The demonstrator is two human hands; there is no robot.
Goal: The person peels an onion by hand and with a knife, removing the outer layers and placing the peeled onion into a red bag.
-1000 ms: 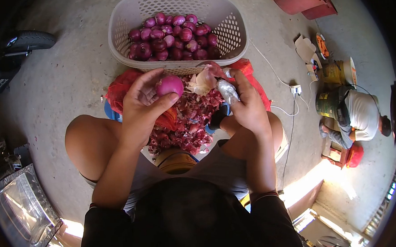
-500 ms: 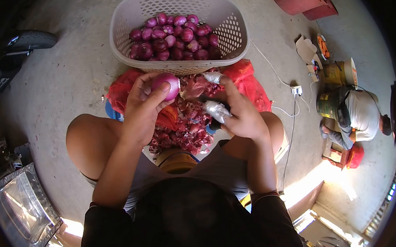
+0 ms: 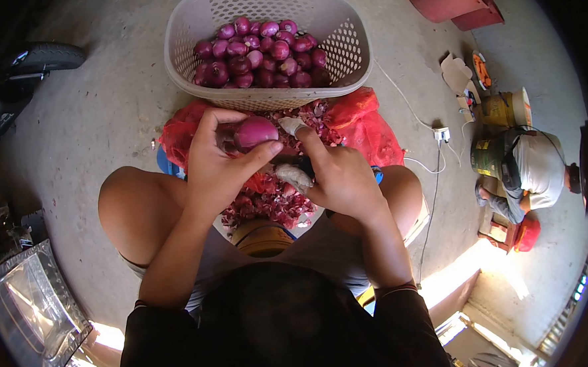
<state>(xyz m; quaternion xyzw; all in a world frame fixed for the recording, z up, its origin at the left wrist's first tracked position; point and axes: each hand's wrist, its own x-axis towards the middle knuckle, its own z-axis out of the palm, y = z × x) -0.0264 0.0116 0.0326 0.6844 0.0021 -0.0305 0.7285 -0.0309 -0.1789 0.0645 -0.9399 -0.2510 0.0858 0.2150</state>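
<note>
A peeled-looking purple-red onion (image 3: pixel 256 133) is in my left hand (image 3: pixel 220 154), with the fingers behind it and the thumb along its lower side. Just to the right, my right hand (image 3: pixel 341 174) is closed, its thumb and index finger wrapped in pale covering. Something dark shows between those fingers, mostly hidden, so its kind cannot be made out. Below both hands lies a heap of red onion skins (image 3: pixel 268 203), with a red mesh sack (image 3: pixel 364 130) spread under and around it.
A grey plastic basket (image 3: pixel 174 53) of several onions (image 3: pixel 261 55) stands just beyond the hands. To the right are a white cable with a socket block (image 3: pixel 441 134), buckets (image 3: pixel 488 153) and a seated person (image 3: pixel 538 164). A tyre (image 3: pixel 51 56) is at the upper left.
The onion has turned in my left hand and shifted slightly right and down. My right hand has moved left, closer to the onion.
</note>
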